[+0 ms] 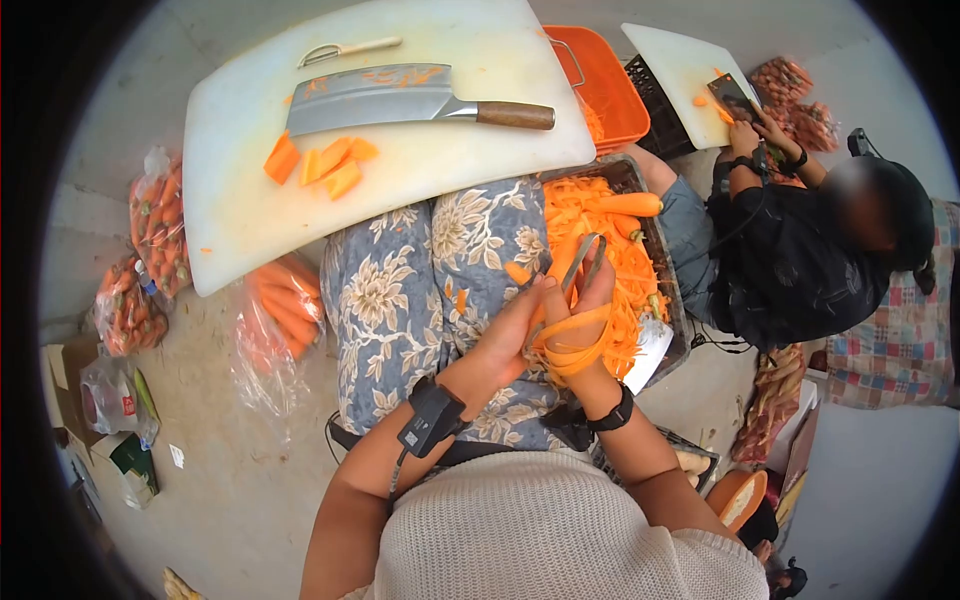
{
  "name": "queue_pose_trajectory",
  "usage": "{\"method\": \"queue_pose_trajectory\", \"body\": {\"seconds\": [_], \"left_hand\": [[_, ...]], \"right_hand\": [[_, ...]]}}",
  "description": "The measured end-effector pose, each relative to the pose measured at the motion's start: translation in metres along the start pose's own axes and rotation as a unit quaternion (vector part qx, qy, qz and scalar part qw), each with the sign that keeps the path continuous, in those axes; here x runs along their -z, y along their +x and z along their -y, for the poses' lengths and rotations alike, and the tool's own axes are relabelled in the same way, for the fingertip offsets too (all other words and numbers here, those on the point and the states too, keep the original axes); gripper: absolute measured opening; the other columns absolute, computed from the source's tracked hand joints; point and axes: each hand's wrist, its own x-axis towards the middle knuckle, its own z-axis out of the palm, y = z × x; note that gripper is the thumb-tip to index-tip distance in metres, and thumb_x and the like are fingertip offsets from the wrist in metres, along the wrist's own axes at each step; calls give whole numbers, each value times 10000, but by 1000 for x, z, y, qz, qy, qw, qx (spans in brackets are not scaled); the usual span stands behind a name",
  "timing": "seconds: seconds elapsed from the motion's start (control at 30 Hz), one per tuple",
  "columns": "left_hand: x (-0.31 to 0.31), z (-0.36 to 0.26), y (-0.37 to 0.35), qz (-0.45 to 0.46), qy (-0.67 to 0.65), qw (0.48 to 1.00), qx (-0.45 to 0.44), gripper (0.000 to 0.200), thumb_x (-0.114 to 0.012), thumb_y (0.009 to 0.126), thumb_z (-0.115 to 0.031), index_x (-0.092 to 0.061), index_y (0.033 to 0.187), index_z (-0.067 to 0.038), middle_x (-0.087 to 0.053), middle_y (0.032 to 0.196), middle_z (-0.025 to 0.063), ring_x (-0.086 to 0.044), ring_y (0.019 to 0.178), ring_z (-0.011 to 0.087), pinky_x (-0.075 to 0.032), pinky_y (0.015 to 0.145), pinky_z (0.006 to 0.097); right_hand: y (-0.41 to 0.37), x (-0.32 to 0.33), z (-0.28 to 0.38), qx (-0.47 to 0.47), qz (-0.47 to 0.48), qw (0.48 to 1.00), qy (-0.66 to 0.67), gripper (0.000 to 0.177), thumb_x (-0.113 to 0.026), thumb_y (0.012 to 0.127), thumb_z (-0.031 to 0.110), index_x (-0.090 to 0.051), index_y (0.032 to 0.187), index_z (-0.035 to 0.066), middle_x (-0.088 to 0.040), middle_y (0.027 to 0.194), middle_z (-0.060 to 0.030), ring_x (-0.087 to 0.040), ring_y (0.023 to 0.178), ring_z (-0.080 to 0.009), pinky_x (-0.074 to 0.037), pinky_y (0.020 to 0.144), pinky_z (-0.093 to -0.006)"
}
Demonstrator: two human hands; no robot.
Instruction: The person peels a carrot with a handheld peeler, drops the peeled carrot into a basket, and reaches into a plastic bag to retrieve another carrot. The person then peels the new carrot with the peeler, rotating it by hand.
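Note:
My left hand (508,335) is closed around a carrot (517,272); only its orange tip shows past the fingers, the rest hidden. Beside it, my right hand (592,300) grips a metal peeler (578,262), its loop pointing up and away. Long carrot peelings (577,343) drape over the right hand and wrist. Both hands meet above my lap, covered by flowered cloth (380,310). Just beyond them, a dark crate (672,265) holds a heap of peelings (625,300), with a peeled carrot (630,204) on top.
A white cutting board (400,190) ahead carries a cleaver (375,100), another peeler (350,48) and several carrot chunks (340,165). An orange tub (620,85) stands to its right. Bagged carrots (285,305) lie at left. At right, another person (790,250) cuts at a second board (685,75).

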Motion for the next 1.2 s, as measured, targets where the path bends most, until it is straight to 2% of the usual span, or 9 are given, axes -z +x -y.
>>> {"method": "queue_pose_trajectory", "body": {"seconds": [0.33,0.4,0.5,0.63,0.7,0.9,1.03,1.1,1.2], "left_hand": [[4,1,7,-12,124,990,-60,480,-377,924,-362,-434,1196,29,-487,1178,90,-469,1048,137,-367,880,252],[12,3,13,-34,235,971,-36,411,-361,925,-375,-482,1068,-9,-596,878,101,-607,726,174,-500,564,287],[5,-2,6,-14,189,982,14,410,-356,920,-401,-489,977,-17,-586,719,114,-585,552,191,-472,441,289],[-5,-11,0,-10,182,983,24,418,-361,914,-421,-487,952,-25,-579,700,118,-580,544,187,-481,462,287],[-8,-14,-2,-28,182,982,36,416,-370,908,-430,-486,962,-34,-582,705,117,-578,541,186,-481,456,289],[-6,-12,0,-35,172,983,51,423,-370,901,-449,-486,974,-49,-583,701,113,-578,538,187,-479,448,296],[-5,-13,-3,-21,176,983,48,439,-370,898,-460,-487,996,-50,-583,700,112,-577,536,183,-476,446,293],[-1,-12,-2,-4,175,983,61,460,-361,898,-467,-479,1035,-44,-586,702,110,-580,545,180,-476,454,285],[7,-13,-1,53,167,982,75,501,-336,897,-489,-470,1073,-40,-594,736,118,-592,578,178,-482,480,276]], "right_hand": [[23,5,-15,-48,23,998,-19,499,-554,748,103,-346,1164,-76,-421,1044,-167,-459,896,-249,-396,793,-347],[37,7,-28,-10,-19,997,-70,415,-565,746,119,-399,1075,-71,-459,943,-141,-467,817,-224,-411,737,-333],[53,8,-50,-81,-21,996,9,374,-576,747,145,-432,1018,-69,-489,911,-139,-484,836,-212,-418,731,-326],[66,5,-51,-104,-7,994,-31,348,-564,766,146,-448,1038,-36,-528,954,-140,-535,864,-173,-444,748,-301],[74,3,-43,-180,-27,983,-19,320,-581,755,174,-470,973,-32,-541,856,-115,-540,752,-159,-450,667,-290],[93,2,-92,-203,-57,977,-30,297,-598,713,213,-492,856,-24,-515,736,-71,-464,591,-145,-383,511,-292],[104,9,-116,-204,-19,975,-86,365,-580,748,190,-463,964,-80,-553,798,-123,-541,670,-179,-445,587,-305],[108,14,-117,-255,-62,965,-33,249,-602,728,226,-513,787,1,-503,658,-43,-470,537,-160,-383,497,-306],[100,25,-134,-345,-62,929,117,235,-604,766,250,-545,822,30,-499,639,-17,-509,559,-168,-416,526,-302]]}}
